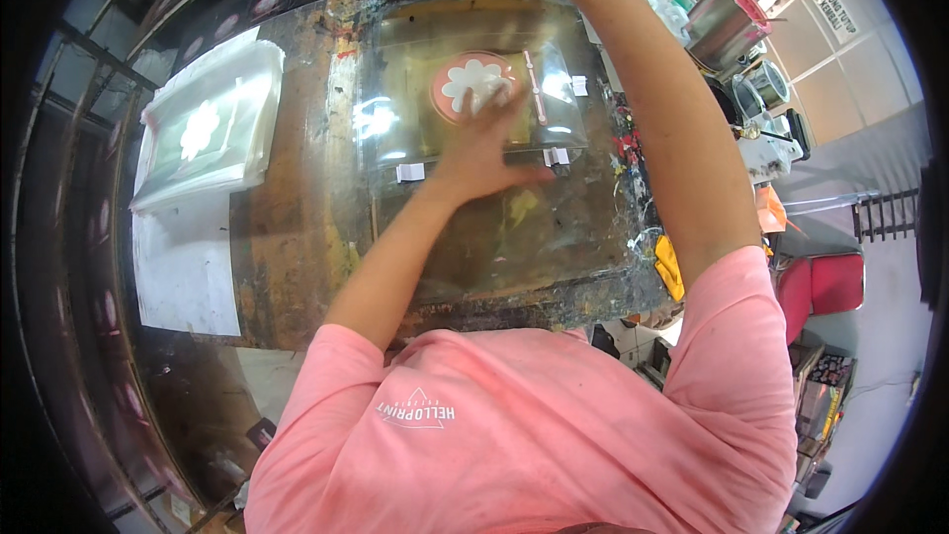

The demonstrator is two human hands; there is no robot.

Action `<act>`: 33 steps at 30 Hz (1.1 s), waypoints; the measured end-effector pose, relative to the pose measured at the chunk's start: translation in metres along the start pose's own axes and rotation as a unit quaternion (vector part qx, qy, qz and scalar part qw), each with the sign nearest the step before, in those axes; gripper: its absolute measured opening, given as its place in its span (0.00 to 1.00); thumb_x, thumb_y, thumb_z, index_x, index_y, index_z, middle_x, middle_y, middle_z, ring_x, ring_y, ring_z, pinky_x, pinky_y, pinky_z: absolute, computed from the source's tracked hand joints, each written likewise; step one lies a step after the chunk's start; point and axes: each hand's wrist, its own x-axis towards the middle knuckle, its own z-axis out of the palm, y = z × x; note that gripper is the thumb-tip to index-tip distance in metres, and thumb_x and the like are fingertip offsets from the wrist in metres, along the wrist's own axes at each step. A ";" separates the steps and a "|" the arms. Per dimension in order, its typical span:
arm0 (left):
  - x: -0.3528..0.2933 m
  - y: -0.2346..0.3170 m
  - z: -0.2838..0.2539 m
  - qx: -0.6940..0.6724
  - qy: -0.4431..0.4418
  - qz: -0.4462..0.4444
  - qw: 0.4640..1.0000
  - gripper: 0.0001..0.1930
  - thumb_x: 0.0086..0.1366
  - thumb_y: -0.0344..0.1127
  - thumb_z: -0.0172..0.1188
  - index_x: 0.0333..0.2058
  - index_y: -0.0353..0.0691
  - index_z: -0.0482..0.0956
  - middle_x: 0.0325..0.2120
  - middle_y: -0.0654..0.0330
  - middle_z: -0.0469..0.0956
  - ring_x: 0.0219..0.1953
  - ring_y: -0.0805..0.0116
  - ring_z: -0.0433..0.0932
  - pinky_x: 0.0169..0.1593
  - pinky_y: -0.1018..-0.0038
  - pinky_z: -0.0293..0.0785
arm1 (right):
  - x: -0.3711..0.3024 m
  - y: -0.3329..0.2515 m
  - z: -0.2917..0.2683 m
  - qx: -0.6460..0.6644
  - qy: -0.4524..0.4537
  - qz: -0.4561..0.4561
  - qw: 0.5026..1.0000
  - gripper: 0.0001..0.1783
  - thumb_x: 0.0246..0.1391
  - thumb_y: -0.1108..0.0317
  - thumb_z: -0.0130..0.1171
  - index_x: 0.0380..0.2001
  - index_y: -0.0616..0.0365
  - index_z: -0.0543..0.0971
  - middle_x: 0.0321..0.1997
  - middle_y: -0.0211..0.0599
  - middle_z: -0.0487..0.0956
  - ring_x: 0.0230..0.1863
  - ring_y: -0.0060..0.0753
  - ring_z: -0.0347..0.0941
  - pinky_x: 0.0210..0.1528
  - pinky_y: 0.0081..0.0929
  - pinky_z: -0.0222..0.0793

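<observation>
A clear plastic sheet [465, 89], printed with a white flower on a pink-orange disc, is pressed flat on the stained counter [297, 237] by the spread left hand [481, 143]. The right hand's state cannot be told; it is cut off at the top edge.

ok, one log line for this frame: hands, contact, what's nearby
left hand: flat on clear sheet over flower print | right hand: out of frame, arm raised | nearby: stack of printed bags

Glossy clear plastic sheet [465, 89] lies on a rough, paint-stained worktable [297, 237].
</observation>
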 end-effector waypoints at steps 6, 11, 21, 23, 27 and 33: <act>0.006 -0.039 -0.154 -0.419 0.202 -0.318 0.826 0.40 0.51 0.40 0.83 0.60 0.33 0.75 0.48 0.55 0.84 0.45 0.67 0.83 0.49 0.71 0.79 | -0.046 -0.011 0.021 0.034 -0.093 0.031 0.995 0.35 0.64 0.37 0.56 0.56 0.59 0.79 0.49 0.62 0.83 0.50 0.56 0.82 0.56 0.51 0.75; -0.036 -0.016 -0.148 -0.292 0.080 -0.375 0.876 0.39 0.50 0.42 0.84 0.58 0.33 0.77 0.46 0.54 0.86 0.47 0.65 0.85 0.50 0.68 0.80 | -0.115 0.014 0.040 0.098 -0.295 -0.120 0.943 0.22 0.59 0.57 0.65 0.52 0.57 0.82 0.46 0.51 0.82 0.48 0.58 0.79 0.53 0.52 0.74; -0.111 -0.032 -0.084 0.142 0.010 -0.347 0.927 0.48 0.28 0.67 0.84 0.44 0.34 0.84 0.44 0.57 0.71 0.52 0.54 0.68 0.60 0.57 0.56 | -0.115 0.096 0.227 0.096 -0.206 -0.029 0.973 0.16 0.62 0.61 0.62 0.52 0.49 0.81 0.41 0.43 0.83 0.47 0.54 0.79 0.49 0.52 0.75; -0.110 -0.033 -0.084 0.153 -0.007 -0.350 0.924 0.48 0.28 0.67 0.84 0.42 0.34 0.84 0.44 0.57 0.71 0.52 0.54 0.69 0.59 0.56 0.57 | -0.100 0.114 0.255 0.100 -0.191 -0.046 0.975 0.15 0.63 0.57 0.61 0.50 0.48 0.81 0.40 0.42 0.83 0.45 0.54 0.80 0.46 0.52 0.76; -0.115 -0.035 -0.084 0.137 -0.005 -0.355 0.925 0.46 0.28 0.67 0.84 0.38 0.34 0.83 0.44 0.56 0.71 0.51 0.53 0.68 0.59 0.57 0.56 | -0.094 0.107 0.274 0.061 -0.209 -0.052 0.975 0.16 0.65 0.51 0.59 0.46 0.48 0.81 0.38 0.40 0.83 0.44 0.52 0.81 0.42 0.52 0.77; -0.112 -0.035 -0.085 0.133 -0.019 -0.346 0.929 0.45 0.29 0.65 0.84 0.40 0.34 0.83 0.43 0.57 0.72 0.51 0.54 0.69 0.58 0.58 0.56 | -0.134 0.078 0.253 -0.021 -0.196 -0.035 0.980 0.22 0.59 0.44 0.63 0.46 0.47 0.83 0.39 0.33 0.82 0.45 0.41 0.80 0.41 0.43 0.79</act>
